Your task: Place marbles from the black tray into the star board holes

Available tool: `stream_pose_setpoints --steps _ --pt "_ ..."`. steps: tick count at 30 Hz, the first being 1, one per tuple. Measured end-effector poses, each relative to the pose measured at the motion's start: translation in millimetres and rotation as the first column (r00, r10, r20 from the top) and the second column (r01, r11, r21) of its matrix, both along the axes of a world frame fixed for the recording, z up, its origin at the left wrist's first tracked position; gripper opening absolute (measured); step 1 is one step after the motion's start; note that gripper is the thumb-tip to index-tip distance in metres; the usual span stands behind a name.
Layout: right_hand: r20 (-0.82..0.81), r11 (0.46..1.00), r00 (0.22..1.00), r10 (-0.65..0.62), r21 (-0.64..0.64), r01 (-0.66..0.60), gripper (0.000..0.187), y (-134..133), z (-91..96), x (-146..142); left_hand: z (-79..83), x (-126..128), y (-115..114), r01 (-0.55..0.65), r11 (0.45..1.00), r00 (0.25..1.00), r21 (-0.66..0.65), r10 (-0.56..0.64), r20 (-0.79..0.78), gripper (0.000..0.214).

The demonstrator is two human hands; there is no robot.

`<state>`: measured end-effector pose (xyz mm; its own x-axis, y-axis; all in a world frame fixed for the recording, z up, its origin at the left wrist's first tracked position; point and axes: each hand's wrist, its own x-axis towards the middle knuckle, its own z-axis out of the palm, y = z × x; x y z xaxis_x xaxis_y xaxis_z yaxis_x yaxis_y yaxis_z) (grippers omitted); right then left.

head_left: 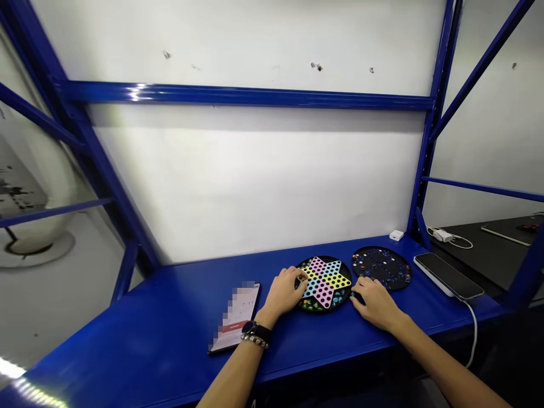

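A round black Chinese checkers board [349, 263] lies on the blue shelf, with a star of pink, yellow and light-blue sections full of holes. Dark green and blue pieces show around the star's lower edge. My left hand [284, 290] reaches over the board's left side, its fingers curled closed on the star; what they hold is hidden. At the right rim is my right hand [374, 303], fingers bent and drawn together; anything in them is too small to make out. Just beyond it lies a round black tray [378, 266] with small marbles scattered on it.
A tablet [238, 317] with a lit screen lies left of my left hand. On the right, a phone [448, 275] rests on a white block with a cable [475, 328]. A small white box [396, 235] stands at the back. Blue frame posts [420, 164] rise around the shelf [148, 334].
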<state>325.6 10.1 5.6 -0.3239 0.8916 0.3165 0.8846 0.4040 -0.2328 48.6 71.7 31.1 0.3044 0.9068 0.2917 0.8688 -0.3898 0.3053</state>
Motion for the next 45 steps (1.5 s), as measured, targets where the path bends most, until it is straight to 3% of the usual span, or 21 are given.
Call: stream_pose_setpoints --steps 3,6,9,12,14,17,20,27,36,45 --pt "-0.055 1.000 0.998 -0.017 0.001 0.018 0.020 5.8 5.4 5.4 0.9 0.4 -0.6 0.003 1.000 1.000 -0.004 -0.002 0.006 0.022" --pt "-0.110 0.986 0.984 -0.142 0.069 0.150 0.023 20.9 14.2 21.7 1.9 1.0 -1.2 -0.004 1.000 1.000 -0.010 0.004 0.004 0.022" --pt "-0.059 0.959 0.961 -0.269 0.080 0.273 0.025 37.9 18.6 43.0 1.7 1.1 -1.2 -0.006 1.000 1.000 -0.004 0.006 0.004 0.023" --pt "-0.005 0.947 0.949 -0.315 0.063 0.315 0.025 45.8 17.8 53.4 0.2 0.4 -0.4 -0.003 1.000 1.000 0.014 0.003 0.004 0.022" --pt "-0.056 0.962 0.963 -0.263 0.055 0.266 0.026 43.1 17.9 48.0 -0.7 -0.2 0.1 0.000 1.000 1.000 0.022 0.000 0.003 0.021" --pt "-0.175 0.998 0.983 -0.060 -0.036 0.055 0.023 30.4 21.6 24.2 -0.9 -0.6 0.0 0.005 1.000 1.000 0.015 -0.005 0.004 0.020" --pt "-0.196 0.988 0.980 0.036 -0.141 -0.065 0.014 18.5 27.5 -3.9 0.1 -0.4 -0.7 0.003 1.000 1.000 0.008 -0.003 0.003 0.020" --pt "-0.059 0.952 0.987 -0.148 -0.280 0.126 0.016 21.2 36.2 -26.0 4.1 2.3 -3.2 -0.005 1.000 1.000 -0.011 0.005 -0.008 0.021" --pt "-0.174 0.956 0.977 -0.122 -0.284 0.069 0.018 26.0 38.7 -12.8 2.1 1.4 -2.2 -0.009 1.000 1.000 0.000 0.009 -0.003 0.020" --pt "-0.125 0.946 0.983 -0.136 -0.310 0.091 0.017 26.9 32.1 -24.0 1.1 1.1 -1.1 -0.006 1.000 1.000 0.002 0.006 -0.005 0.021"
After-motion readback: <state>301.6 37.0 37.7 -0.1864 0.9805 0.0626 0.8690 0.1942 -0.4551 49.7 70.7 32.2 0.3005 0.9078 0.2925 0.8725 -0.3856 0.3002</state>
